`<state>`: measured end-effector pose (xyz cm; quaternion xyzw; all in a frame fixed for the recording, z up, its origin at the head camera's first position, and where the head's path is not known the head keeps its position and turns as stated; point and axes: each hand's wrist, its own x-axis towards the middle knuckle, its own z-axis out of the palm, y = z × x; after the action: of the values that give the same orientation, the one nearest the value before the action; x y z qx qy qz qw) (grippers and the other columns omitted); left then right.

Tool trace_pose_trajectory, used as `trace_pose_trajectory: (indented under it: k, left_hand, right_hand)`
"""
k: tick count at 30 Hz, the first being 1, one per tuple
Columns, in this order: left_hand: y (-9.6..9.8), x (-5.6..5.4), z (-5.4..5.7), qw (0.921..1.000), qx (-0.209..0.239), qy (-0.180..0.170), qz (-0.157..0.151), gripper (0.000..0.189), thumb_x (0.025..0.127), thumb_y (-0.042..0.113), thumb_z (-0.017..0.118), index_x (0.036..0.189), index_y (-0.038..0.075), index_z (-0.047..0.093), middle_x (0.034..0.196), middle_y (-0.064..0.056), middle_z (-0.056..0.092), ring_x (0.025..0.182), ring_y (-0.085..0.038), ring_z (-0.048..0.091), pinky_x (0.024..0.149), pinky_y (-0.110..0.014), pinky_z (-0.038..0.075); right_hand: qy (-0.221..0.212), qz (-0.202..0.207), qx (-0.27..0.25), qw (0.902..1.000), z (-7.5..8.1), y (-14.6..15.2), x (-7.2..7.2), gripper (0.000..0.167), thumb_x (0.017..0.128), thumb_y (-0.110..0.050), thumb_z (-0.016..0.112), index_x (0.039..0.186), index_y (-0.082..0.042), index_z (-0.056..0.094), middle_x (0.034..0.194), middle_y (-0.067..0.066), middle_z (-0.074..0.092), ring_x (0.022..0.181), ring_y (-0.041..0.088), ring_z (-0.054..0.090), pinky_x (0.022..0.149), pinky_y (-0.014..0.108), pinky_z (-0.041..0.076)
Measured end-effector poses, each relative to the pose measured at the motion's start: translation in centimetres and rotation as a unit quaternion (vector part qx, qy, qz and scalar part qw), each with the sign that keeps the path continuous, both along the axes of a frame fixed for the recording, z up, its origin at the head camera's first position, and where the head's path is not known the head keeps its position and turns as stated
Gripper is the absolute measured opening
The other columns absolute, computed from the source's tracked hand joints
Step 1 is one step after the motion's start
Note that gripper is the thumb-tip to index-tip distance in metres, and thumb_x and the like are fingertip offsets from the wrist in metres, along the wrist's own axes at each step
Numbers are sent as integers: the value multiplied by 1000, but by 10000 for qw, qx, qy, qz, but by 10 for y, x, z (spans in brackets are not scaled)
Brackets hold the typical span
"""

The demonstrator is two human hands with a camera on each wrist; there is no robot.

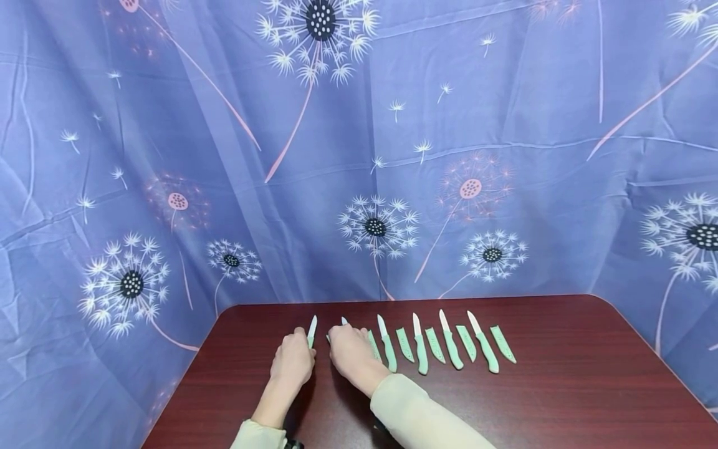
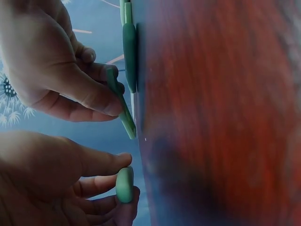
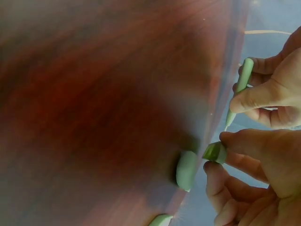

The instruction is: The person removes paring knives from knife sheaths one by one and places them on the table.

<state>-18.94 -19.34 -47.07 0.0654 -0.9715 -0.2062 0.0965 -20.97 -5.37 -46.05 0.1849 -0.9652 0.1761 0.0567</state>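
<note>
My left hand grips a small paring knife by its light green handle, the pale blade pointing away from me. In the left wrist view the end of that handle sits between thumb and fingers. Just to the right, my right hand pinches a green blade sheath between thumb and fingers, with the sheath apart from the knife. Most of this sheath is hidden by the hand in the head view. Beyond the right hand shows the blade tip of another knife, its handle covered.
Right of my hands, knives and green sheaths alternate in a row on the dark red-brown table. The last sheath lies at the row's right end. A blue dandelion-print curtain hangs behind the table.
</note>
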Motion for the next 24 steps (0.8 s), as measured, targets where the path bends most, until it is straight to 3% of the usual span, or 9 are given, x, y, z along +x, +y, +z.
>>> trace_pose_trajectory:
  k: [4, 7, 11, 14, 20, 24]
  left_hand:
    - [-2, -1, -1, 10000, -53, -33, -56, 25, 91, 7, 80, 96, 0, 57, 78, -15, 63, 75, -43, 70, 61, -57, 55]
    - [-2, -2, -2, 9998, -71, -116, -109, 25, 90, 7, 80, 96, 0, 57, 78, -14, 62, 74, -42, 69, 60, -56, 55]
    - [-4, -4, -3, 9997, -49, -195, -165, 24, 90, 6, 80, 93, 5, 56, 76, -12, 61, 73, -40, 68, 60, -55, 54]
    - [-6, -5, -4, 9996, -16, -176, -215, 24, 89, 5, 80, 92, 8, 57, 76, -11, 62, 74, -39, 69, 60, -54, 53]
    - [-8, -4, -6, 9992, 40, -210, -343, 23, 87, 2, 80, 96, 8, 59, 82, -12, 66, 75, -39, 68, 60, -54, 53]
    - [-9, -6, -8, 9991, 40, -236, -356, 24, 86, 2, 80, 96, 9, 60, 84, -12, 66, 74, -38, 68, 60, -53, 53]
  right_hand:
    - [-58, -12, 24, 10000, -3, -4, -2, 18, 92, -7, 75, 79, -19, 72, 79, 0, 74, 70, 23, 69, 84, 47, 52]
    - [-139, -39, 79, 9999, -7, -8, -4, 18, 96, -4, 69, 86, -18, 75, 89, 3, 77, 81, 26, 73, 93, 51, 52]
    - [-127, -9, 248, 9996, -11, -14, -5, 24, 101, 0, 59, 90, -16, 74, 95, 5, 77, 87, 28, 74, 95, 51, 52]
    - [-118, 22, 343, 9993, -13, -17, -5, 24, 102, 0, 58, 91, -15, 73, 93, 4, 76, 86, 27, 74, 91, 49, 51]
    - [-395, 35, 240, 9989, -14, -20, -3, 24, 104, 1, 58, 93, -14, 73, 93, 4, 76, 89, 27, 73, 97, 49, 52]
    - [-493, 63, 242, 9985, -15, -20, -2, 21, 104, 1, 59, 95, -12, 72, 98, 6, 74, 90, 28, 72, 94, 48, 52]
